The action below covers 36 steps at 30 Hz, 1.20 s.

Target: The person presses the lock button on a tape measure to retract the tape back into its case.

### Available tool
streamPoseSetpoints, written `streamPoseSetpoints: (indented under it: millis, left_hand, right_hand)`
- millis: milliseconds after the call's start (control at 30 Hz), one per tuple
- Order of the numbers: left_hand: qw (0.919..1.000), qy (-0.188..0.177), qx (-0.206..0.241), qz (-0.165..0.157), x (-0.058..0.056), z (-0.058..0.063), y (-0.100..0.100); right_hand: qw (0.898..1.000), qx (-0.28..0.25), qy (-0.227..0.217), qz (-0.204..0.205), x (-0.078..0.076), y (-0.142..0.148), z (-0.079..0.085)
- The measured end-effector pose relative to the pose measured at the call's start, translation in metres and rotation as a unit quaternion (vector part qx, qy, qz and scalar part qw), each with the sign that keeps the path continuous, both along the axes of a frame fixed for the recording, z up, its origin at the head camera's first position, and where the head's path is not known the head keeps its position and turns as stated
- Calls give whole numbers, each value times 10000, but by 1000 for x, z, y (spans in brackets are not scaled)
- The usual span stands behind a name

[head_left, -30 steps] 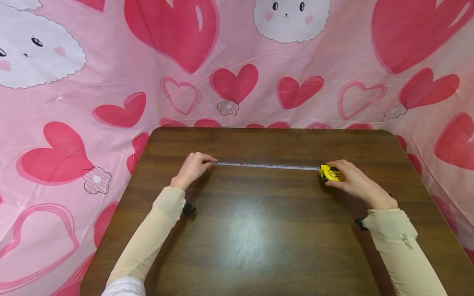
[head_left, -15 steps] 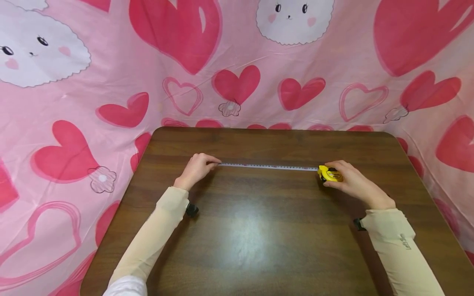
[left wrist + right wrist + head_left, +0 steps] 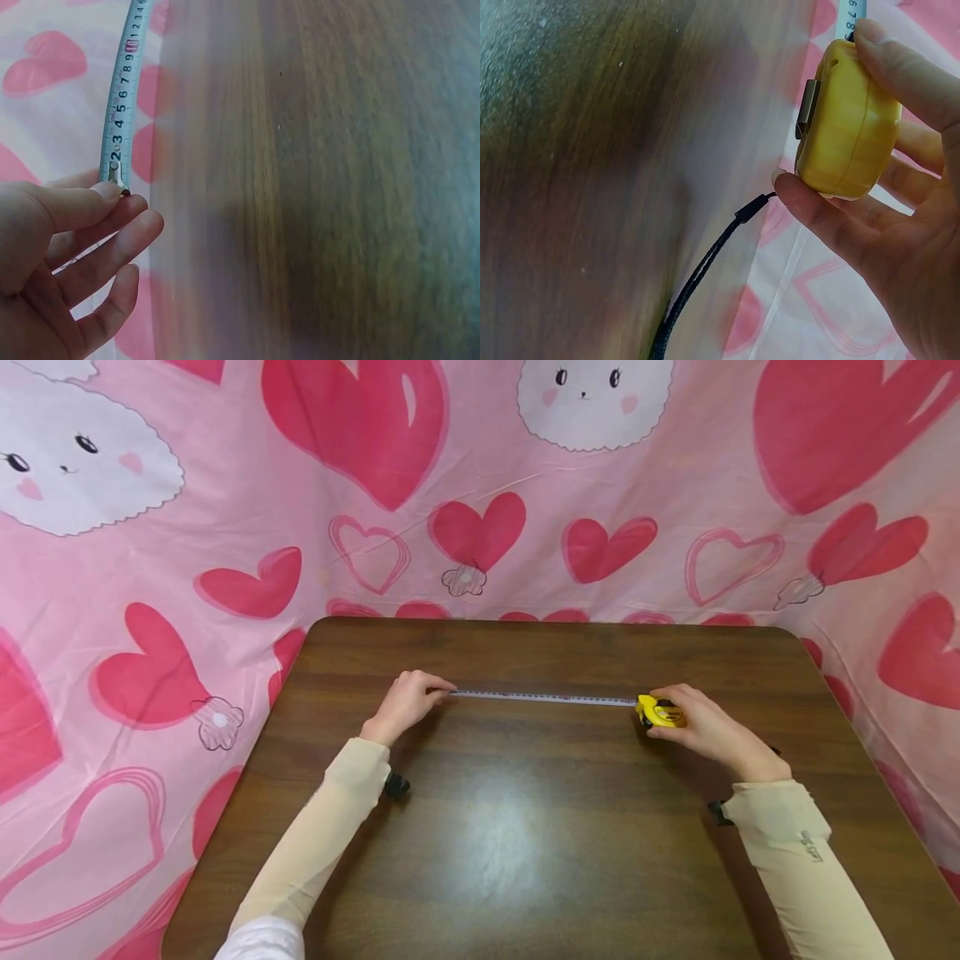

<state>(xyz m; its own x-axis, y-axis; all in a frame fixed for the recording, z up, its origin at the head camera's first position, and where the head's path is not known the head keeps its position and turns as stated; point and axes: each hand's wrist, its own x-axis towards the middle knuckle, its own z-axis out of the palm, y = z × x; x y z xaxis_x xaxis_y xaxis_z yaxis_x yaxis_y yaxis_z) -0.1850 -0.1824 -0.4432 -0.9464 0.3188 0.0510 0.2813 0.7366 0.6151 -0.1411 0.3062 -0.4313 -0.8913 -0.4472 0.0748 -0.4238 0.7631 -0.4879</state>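
A yellow tape measure (image 3: 660, 711) is gripped in my right hand (image 3: 708, 731), toward the right of the table. Its blade (image 3: 543, 697) stretches out leftward, nearly straight, to my left hand (image 3: 405, 702). In the left wrist view, the thumb and index finger pinch the blade's metal hook (image 3: 114, 176), and the other fingers are loosely bent. Low numbers show on the blade just beyond the fingertips. Seen from the right wrist, the yellow case (image 3: 847, 124) sits between thumb and fingers, a dark metal clip (image 3: 807, 109) on its side. A black wrist strap (image 3: 697, 281) hangs from it.
Both hands are over a brown wood-grain table (image 3: 495, 835) with rounded far corners. A pink curtain (image 3: 285, 485) printed with hearts and white faces surrounds its back and sides. Small black devices sit at both wrists, below beige sleeves (image 3: 318, 827).
My left hand has shifted right and my right hand slightly left, so they are closer together. The length of blade showing between them has become shorter. Both hands keep their hold.
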Motion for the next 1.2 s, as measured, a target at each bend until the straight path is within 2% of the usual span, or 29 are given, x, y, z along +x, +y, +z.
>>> streamPoseSetpoints:
  millis: [200, 400, 700, 1200]
  left_hand:
    - [10000, -8, 83, -54, 0, 0, 5]
    - [9999, 55, 27, -98, 1, -1, 11]
    - [9999, 62, 13, -135, 1, -5, 18]
    - [9994, -193, 115, -260, 2, -1, 38]
  right_hand:
    - [9998, 65, -179, -53, 1, -1, -1]
    - [10000, -25, -60, 33, 1, -4, -3]
    - [9999, 41, -165, 29, -1, -8, -2]
    - [9997, 31, -225, 103, -3, -16, 2]
